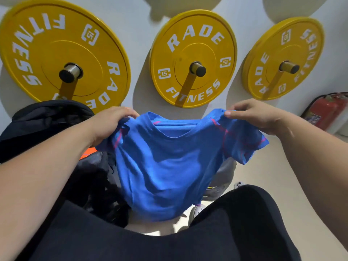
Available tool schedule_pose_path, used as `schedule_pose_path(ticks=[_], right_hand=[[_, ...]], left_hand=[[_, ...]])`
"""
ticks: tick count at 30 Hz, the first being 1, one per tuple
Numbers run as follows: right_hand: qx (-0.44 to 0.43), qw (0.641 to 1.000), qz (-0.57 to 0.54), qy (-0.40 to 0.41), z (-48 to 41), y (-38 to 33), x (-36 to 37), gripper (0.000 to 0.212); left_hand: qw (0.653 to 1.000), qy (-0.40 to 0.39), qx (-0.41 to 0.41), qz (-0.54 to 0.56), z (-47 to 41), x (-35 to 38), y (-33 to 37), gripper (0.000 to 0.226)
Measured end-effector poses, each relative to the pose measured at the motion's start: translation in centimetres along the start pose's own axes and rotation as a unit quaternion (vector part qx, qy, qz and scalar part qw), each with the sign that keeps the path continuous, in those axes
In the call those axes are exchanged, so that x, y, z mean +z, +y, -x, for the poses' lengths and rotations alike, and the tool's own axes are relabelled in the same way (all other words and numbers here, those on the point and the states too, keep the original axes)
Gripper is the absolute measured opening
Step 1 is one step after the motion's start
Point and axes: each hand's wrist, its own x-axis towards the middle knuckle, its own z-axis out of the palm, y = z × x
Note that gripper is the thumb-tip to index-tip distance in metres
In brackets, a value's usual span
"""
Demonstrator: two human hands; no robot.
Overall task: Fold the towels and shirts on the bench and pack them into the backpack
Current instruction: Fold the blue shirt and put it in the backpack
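**Blue shirt hangs between 2 hands**

Head view. A blue shirt (169, 162) with pink seams hangs spread in the air, its neck opening at the top and its hem dropping toward the person's lap. The left hand (111, 121) grips the cloth at one shoulder, with the fingers curled over the top edge. The right hand (252, 115) pinches the other shoulder between thumb and fingers, and the thumbnail shows plainly. Both sleeves droop outside the hands, and the right one flares out wider.

A black backpack (47, 117) sits left of the shirt, beyond the left forearm. I cannot tell whether it is open. Below it, near the shirt's left edge, an orange patch (88, 154) and a grey cloth (94, 162) show. Dark clothes (98, 185) are heaped beneath them. The surface under this heap is hidden.

The person's legs (131, 242), in dark trousers, fill the bottom of the picture. A pale floor (263, 176) shows to the right.

On the white wall (139, 34) behind, 3 yellow plates (192, 59) hang on pegs, each printed RADE FITNESS and 15. A red extinguisher (327, 110) stands at the far right, low against the wall and well apart from the shirt.
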Motion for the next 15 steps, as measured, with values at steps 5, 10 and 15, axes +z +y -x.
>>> schedule_pose_path(ticks=[5, 10, 15], right_hand=[[-0.021, 0.994, -0.107, 0.004, 0.5, 1.1, 0.9, 0.026], [-0.016, 0.982, -0.186, -0.04, 0.6, 2.2, 1.3, 0.012], [0.022, 0.981, -0.166, -0.097, 0.0, 3.9, 2.2, 0.011]], left_hand=[[0.997, 0.027, 0.031, -0.071, 0.7, 0.3, -1.4, 0.02], [0.993, 0.086, 0.082, -0.02, 0.5, -0.4, -3.1, 0.021], [0.991, 0.121, 0.055, -0.026, 0.2, -1.1, -5.5, 0.027]])
